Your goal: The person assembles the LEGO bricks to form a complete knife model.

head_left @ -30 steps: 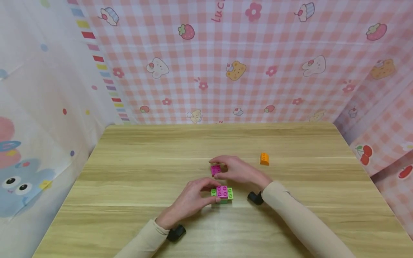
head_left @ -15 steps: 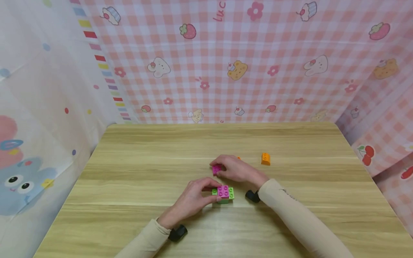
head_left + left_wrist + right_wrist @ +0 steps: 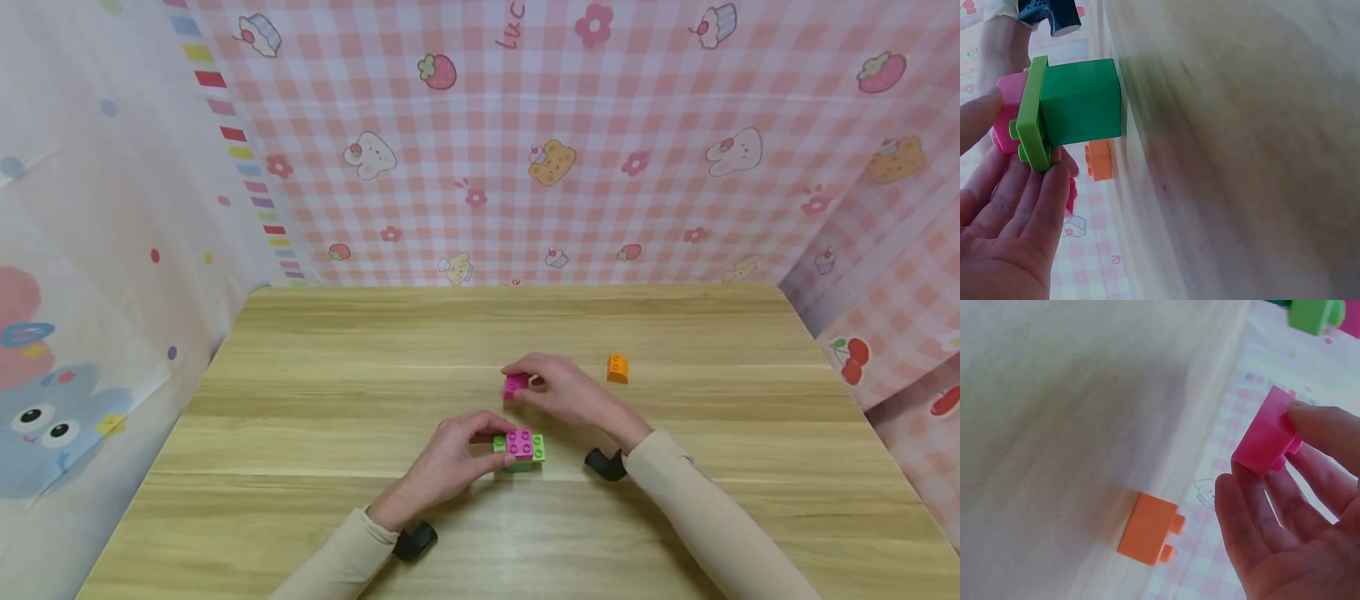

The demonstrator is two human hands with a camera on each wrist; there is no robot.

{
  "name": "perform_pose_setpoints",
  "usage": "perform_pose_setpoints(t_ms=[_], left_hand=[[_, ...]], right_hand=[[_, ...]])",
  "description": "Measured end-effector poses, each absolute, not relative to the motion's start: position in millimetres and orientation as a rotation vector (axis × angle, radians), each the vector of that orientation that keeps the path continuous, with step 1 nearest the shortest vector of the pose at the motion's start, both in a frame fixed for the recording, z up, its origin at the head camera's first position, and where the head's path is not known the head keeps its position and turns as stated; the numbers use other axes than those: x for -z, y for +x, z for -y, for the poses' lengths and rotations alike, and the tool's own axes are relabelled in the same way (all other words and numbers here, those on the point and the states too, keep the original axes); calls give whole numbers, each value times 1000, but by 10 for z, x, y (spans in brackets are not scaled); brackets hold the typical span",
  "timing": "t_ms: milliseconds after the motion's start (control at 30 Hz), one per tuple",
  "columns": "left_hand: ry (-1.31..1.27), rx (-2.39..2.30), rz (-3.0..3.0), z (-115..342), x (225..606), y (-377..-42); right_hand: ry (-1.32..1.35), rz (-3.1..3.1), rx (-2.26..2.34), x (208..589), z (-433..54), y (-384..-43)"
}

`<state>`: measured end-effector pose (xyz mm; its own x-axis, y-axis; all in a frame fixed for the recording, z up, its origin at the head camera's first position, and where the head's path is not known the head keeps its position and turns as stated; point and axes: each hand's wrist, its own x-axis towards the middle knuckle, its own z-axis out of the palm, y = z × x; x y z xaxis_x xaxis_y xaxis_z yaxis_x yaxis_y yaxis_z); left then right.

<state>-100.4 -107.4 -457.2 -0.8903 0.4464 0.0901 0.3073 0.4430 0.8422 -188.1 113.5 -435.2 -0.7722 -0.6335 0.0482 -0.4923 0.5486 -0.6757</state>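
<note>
My left hand point(image 3: 442, 458) grips a small stack of toy building bricks around its upper part. A pink brick point(image 3: 519, 444) tops the stack, over a light green plate point(image 3: 1033, 115) wider than the brick. Beneath them is a dark green block point(image 3: 1082, 100), its bottom right at the tabletop. Just beyond the stack, my right hand point(image 3: 562, 390) pinches a magenta brick point(image 3: 1266, 431) between thumb and fingers. That brick is raised off the table and tilted in the right wrist view, its studs towards the palm.
An orange brick point(image 3: 617, 368) with a sloped front stands to the right of my right hand on the wooden table point(image 3: 337, 350). The right wrist view shows an orange brick point(image 3: 1150, 528) near that hand. A pink checked cloth point(image 3: 480, 108) hangs behind the table.
My right hand has taken hold of the magenta brick and moved it slightly right and up. An orange bit that showed behind that hand is now hidden. The left hand stays on the stack.
</note>
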Motion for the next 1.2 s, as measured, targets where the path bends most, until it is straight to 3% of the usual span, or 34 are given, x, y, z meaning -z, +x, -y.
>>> perform_pose_setpoints(t_ms=[1200], left_hand=[[636, -1478, -2430, 1063, 4574, -1077]], right_hand=[[-1075, -2569, 1149, 4094, -1411, -1414]])
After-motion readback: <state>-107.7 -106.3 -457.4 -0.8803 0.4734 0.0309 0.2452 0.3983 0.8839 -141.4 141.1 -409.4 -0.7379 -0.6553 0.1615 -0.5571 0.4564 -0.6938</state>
